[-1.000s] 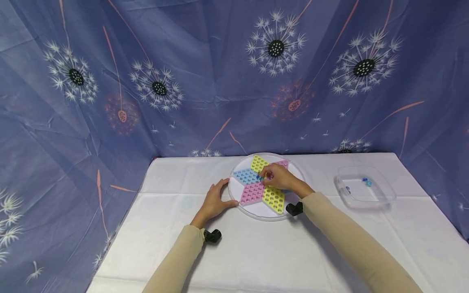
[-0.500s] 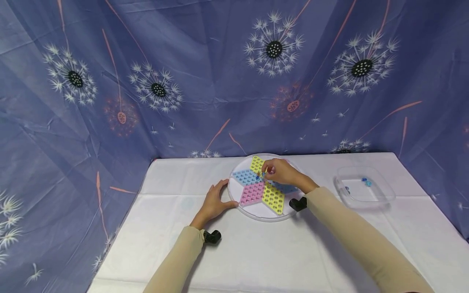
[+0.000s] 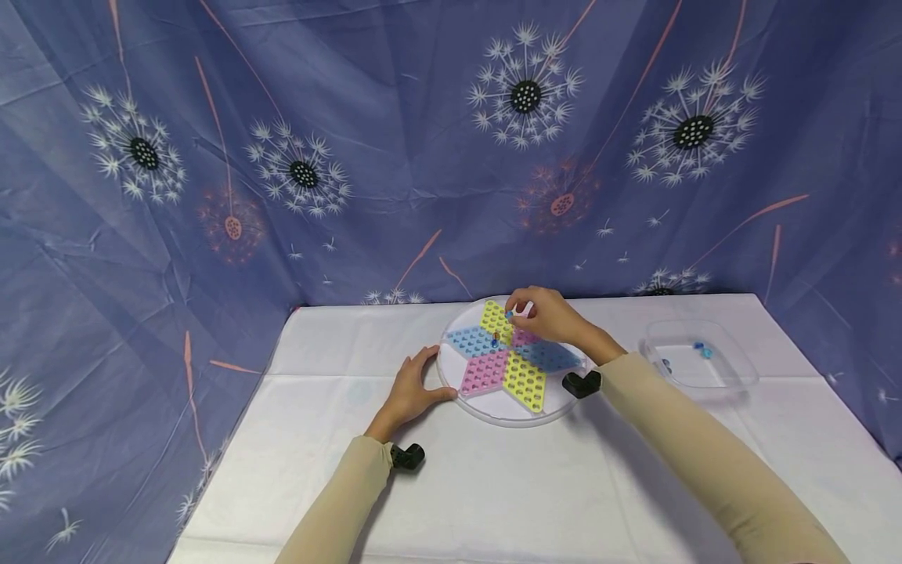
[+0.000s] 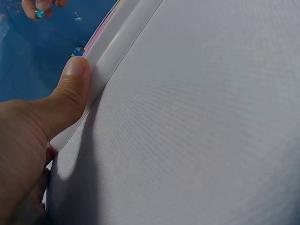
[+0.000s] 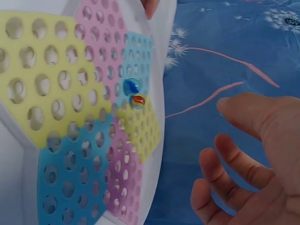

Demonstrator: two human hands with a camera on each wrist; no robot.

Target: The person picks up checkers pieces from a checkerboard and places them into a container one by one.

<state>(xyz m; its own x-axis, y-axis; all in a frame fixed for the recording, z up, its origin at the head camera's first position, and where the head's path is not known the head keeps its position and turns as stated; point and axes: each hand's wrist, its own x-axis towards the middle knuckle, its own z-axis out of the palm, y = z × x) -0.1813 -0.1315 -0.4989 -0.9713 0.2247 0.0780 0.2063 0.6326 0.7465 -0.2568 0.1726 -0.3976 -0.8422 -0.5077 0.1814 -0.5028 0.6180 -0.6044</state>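
A round white Chinese checkers board (image 3: 496,403) with pink, yellow and blue perforated points lies at the table's far side. My left hand (image 3: 411,389) rests at its left rim, thumb (image 4: 72,79) against the edge and fingers spread. Over the far part of the board, my right hand (image 3: 553,315) pinches a light blue marble (image 4: 40,13) between its fingertips. That marble is hidden in the right wrist view, where the thumb and several fingers show. Near the board's centre sit a blue marble (image 5: 131,86) and an orange-red one (image 5: 137,101), side by side.
To the right stands a clear plastic box (image 3: 729,385) with several blue marbles (image 3: 705,352) in it. A white cloth (image 3: 521,493) covers the table. Behind and to the left hangs a blue dandelion-print curtain (image 3: 395,117).
My right hand has lifted from the board's centre and moved back and slightly right, with the light blue marble in its fingertips. The centre marbles are now uncovered. My left hand stays at the rim.
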